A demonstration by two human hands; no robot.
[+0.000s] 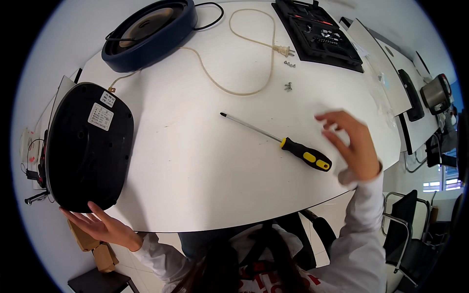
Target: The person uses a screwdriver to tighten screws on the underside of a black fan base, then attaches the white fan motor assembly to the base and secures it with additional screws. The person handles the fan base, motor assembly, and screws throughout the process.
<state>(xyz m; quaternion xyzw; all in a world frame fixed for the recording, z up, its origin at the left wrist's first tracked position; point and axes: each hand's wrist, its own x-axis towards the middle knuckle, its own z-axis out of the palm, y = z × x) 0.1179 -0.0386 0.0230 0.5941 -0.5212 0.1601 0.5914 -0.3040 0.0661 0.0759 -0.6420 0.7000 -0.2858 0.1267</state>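
A black oval appliance base (93, 146) with two white labels lies at the left of the table. My left hand (100, 227) is at its near edge, fingers spread and seeming to touch it without gripping. Over the right of the table hovers my right hand (349, 141), its fingers bent but apart, nothing in them. Just left of that hand lies a Phillips screwdriver (293, 146) with a black and yellow handle, its tip pointing to the far left. Two small groups of screws (288, 87) rest farther back.
At the far left stands a dark blue round housing (151, 34). A cream power cord (210, 75) with a plug loops across the white table (195, 185). An open black tool case (322, 36) occupies the far right. Beyond are a metal pot (435, 93) and chairs (403, 229).
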